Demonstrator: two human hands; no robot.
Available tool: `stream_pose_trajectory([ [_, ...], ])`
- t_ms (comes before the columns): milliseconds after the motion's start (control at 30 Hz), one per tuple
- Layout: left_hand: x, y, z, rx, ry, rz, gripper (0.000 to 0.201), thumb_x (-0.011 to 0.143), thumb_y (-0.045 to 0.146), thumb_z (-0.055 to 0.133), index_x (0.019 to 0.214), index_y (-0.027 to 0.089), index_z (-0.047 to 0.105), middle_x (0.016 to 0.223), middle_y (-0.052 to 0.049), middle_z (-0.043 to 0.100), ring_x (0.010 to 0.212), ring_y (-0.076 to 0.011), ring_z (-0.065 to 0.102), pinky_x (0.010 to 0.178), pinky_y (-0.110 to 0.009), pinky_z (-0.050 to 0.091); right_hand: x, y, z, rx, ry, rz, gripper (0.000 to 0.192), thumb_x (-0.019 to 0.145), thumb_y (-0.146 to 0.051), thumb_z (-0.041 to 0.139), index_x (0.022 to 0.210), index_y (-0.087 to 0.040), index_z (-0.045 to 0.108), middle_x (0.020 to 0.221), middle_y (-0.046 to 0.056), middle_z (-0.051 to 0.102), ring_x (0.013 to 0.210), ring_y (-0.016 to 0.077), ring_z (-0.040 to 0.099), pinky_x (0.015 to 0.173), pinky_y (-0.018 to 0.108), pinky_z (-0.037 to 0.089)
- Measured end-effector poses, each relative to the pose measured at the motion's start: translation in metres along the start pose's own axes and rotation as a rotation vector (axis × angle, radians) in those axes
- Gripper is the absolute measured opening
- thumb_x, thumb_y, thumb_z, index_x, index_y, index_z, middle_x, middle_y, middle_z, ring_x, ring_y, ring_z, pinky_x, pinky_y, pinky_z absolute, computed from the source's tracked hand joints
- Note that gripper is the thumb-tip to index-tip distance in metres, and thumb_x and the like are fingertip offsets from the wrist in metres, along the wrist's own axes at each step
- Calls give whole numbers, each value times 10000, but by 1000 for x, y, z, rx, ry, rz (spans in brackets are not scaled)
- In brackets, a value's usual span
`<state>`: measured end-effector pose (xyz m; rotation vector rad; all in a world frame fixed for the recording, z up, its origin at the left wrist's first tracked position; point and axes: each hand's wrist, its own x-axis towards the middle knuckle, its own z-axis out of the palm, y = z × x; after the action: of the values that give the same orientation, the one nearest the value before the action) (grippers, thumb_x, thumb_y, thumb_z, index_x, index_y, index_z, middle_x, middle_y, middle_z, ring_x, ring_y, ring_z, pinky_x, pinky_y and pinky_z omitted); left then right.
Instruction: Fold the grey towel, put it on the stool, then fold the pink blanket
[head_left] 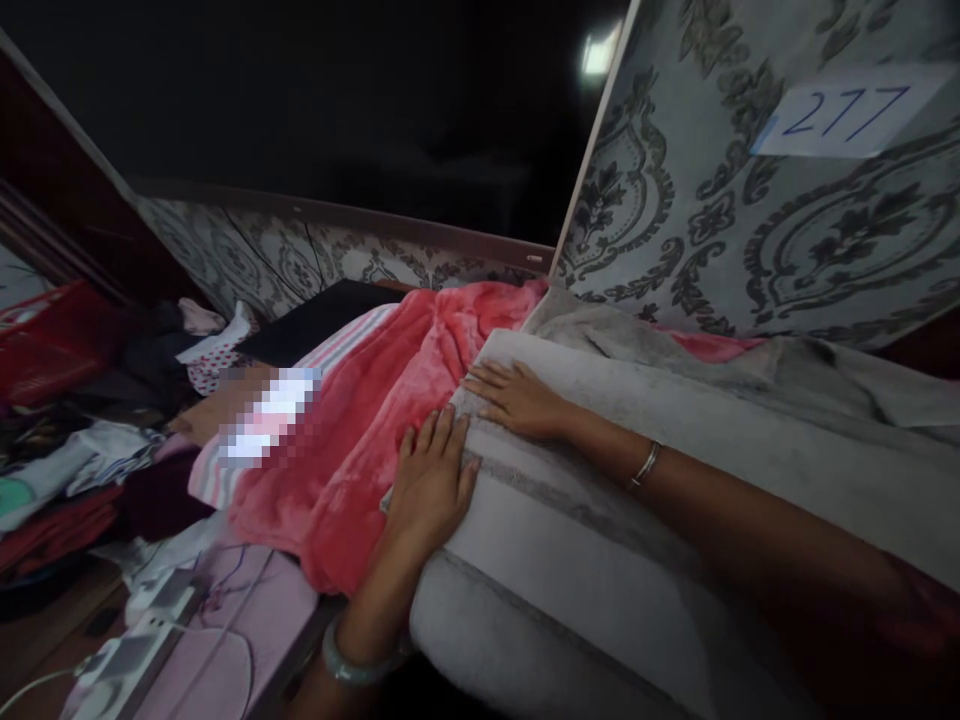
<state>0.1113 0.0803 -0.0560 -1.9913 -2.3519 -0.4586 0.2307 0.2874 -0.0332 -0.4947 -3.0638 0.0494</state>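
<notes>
A folded grey-white blanket (637,500) with darker stripes lies across the lower right. My right hand (517,398) rests flat on its top left edge, fingers spread; a thin silver bangle sits on that wrist. My left hand (431,485) presses flat against the blanket's left end, where it meets a pink plush blanket (375,420); a pale green bangle circles that wrist. Neither hand grips anything.
A wall panel with grey damask pattern (750,200) carries a paper label reading 277 (847,112). A striped cloth (300,400) and a dark flat board (315,315) lie beyond the pink blanket. Heaped clothes (82,440) fill the left; a white power strip (142,640) lies bottom left.
</notes>
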Motion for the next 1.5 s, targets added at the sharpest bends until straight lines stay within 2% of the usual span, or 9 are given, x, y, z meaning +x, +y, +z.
stream_pose_trajectory([
  [367,1,-5,1,-54,38,-49,503,1015,252,323,1476,173,507,1571,-103,472,1429,-314,438,1155,-551,386,32,69,17,86,95,272,628,1053,-544,265,1600,-242,330,1682,81,229,1527,362,207,1196,629,200],
  [567,4,-2,-2,-59,44,-39,499,1001,234,342,1459,161,525,1555,-119,488,1403,-333,448,1117,-564,410,19,44,7,143,40,345,670,1042,-593,292,1606,-231,309,1692,119,175,1527,441,133,1130,776,122],
  [667,5,0,-3,-50,48,-28,496,993,228,356,1453,164,532,1544,-121,501,1400,-324,452,1109,-549,418,-26,-3,6,118,110,191,665,1042,-621,247,1618,-290,266,1706,86,119,1547,401,84,1151,745,142],
  [800,5,2,-4,-55,55,-31,498,994,223,359,1459,165,528,1548,-125,494,1404,-326,443,1110,-548,414,-115,-65,11,72,35,-5,684,1029,-651,274,1632,-338,195,1704,47,125,1560,336,95,1210,650,152],
  [1000,7,4,-4,-67,51,-47,497,997,236,355,1455,182,541,1556,-109,487,1408,-318,438,1121,-558,409,-225,-99,16,96,38,21,663,1044,-605,289,1630,-396,61,1701,-7,106,1562,284,107,1239,597,178],
  [1167,11,-3,0,-81,86,-36,505,970,224,376,1437,174,563,1540,-110,507,1402,-315,450,1148,-558,391,-304,-110,12,137,44,172,656,1037,-606,335,1624,-412,117,1693,-26,150,1557,282,126,1246,592,183],
  [1300,18,-7,-7,-97,58,-41,503,958,234,401,1423,157,576,1533,-126,514,1414,-301,454,1181,-525,366,-367,-104,2,193,119,357,555,1054,-562,294,1585,-404,324,1655,-20,296,1532,274,237,1228,575,261],
  [1400,20,22,-18,-54,86,-7,518,975,313,425,1454,155,542,1570,-151,462,1461,-332,398,1195,-557,327,-389,-96,-1,139,271,578,545,1070,-505,236,1549,-332,432,1609,38,398,1516,267,290,1213,554,300],
  [1500,10,79,-21,-3,73,256,558,1001,418,426,1528,236,450,1653,-98,335,1538,-332,251,1219,-595,245,-379,-95,4,36,307,742,579,1066,-511,243,1568,-274,406,1629,84,355,1536,308,225,1189,601,302],
])
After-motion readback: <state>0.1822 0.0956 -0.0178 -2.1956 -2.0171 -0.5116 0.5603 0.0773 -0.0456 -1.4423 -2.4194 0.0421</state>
